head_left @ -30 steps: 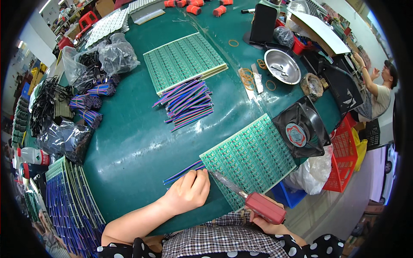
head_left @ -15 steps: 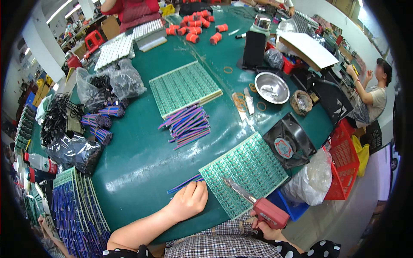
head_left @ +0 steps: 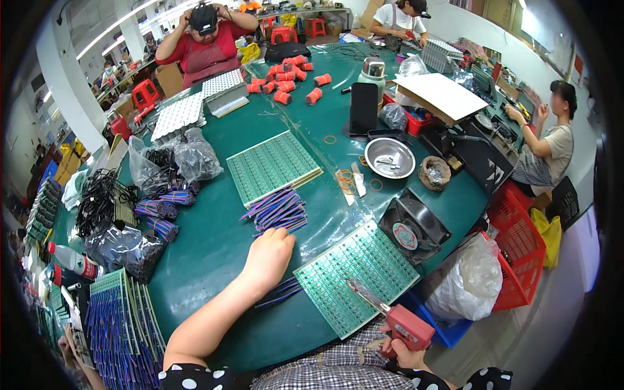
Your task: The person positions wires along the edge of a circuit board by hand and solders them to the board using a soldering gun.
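My right hand (head_left: 405,356) grips a red soldering gun (head_left: 408,326). Its metal tip reaches over the middle of a green circuit board panel (head_left: 354,270) lying at the near table edge. Farther forward, my left hand (head_left: 270,255) has curled fingers at the near side of a pile of short blue, purple and red wires (head_left: 278,209); what is between the fingertips is hidden. More wires (head_left: 281,292) stick out from the left edge of the near panel. Behind the pile lies a stack of similar green panels (head_left: 273,166).
A black fan (head_left: 415,227) stands beside the near panel. Beyond it are a metal bowl (head_left: 390,158) and a round brown dish (head_left: 434,173). Wired panels (head_left: 120,318) hang at left near a black plastic bag (head_left: 123,246). Co-workers sit across the table and at right.
My left hand has moved forward from beside the near panel to the wire pile. The view has tilted up, showing more of the room. My right hand keeps the soldering gun over the panel.
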`<state>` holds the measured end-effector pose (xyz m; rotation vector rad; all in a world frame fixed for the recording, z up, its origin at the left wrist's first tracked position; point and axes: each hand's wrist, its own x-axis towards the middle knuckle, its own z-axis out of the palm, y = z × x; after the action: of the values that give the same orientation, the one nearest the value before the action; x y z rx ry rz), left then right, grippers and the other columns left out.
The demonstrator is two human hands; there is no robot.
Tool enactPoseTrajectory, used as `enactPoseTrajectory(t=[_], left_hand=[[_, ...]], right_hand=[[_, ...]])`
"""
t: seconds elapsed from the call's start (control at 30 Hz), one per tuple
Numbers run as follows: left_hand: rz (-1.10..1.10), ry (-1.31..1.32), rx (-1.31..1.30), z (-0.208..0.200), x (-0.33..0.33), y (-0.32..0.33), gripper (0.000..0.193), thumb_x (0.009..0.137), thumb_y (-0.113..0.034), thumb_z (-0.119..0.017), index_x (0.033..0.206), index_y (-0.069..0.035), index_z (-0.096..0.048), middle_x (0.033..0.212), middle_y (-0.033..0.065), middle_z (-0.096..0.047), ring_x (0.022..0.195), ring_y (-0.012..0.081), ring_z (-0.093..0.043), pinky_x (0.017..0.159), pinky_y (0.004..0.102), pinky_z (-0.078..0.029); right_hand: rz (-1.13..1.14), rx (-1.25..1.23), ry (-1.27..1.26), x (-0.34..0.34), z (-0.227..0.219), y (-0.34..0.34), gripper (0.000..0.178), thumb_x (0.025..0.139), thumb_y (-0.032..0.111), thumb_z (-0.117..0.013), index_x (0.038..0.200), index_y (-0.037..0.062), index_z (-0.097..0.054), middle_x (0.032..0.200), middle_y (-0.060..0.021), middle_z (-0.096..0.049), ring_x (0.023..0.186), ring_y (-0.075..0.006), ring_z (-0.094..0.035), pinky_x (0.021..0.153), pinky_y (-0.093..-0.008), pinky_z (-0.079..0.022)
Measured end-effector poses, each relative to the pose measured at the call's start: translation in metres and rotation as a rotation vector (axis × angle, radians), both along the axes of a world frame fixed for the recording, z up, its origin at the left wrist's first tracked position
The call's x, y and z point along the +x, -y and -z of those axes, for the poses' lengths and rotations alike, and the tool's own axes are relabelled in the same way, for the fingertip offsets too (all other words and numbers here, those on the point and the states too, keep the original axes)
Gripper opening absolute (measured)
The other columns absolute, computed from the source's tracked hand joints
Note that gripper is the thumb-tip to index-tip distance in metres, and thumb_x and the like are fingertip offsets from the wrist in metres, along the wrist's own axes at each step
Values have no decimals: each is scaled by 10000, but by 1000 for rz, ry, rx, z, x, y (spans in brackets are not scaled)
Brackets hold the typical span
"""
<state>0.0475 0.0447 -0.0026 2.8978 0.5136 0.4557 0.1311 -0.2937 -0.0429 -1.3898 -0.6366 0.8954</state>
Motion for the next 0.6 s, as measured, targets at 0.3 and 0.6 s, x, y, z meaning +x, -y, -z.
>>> enactPoseTrajectory(t=[0.3,0.6], left_hand=[[-15,27,94,21,45,-18,86,721,-101,-574,740,-27,-536,773,126,-535,767,296,-550,672,404,-459],[-23,108,186,31,40,-19,82,680,-45,-560,702,-26,-484,746,135,-501,729,315,-519,625,429,-429]], right_hand=[[-13,-3,53,4,23,22,395,910,233,-474,1188,-41,-415,876,-118,-580,691,-145,-563,655,-276,-467],[165,185,18,-2,12,-4,453,790,-26,-629,1217,-33,-480,1071,-109,-617,970,-134,-582,868,-265,-440]])
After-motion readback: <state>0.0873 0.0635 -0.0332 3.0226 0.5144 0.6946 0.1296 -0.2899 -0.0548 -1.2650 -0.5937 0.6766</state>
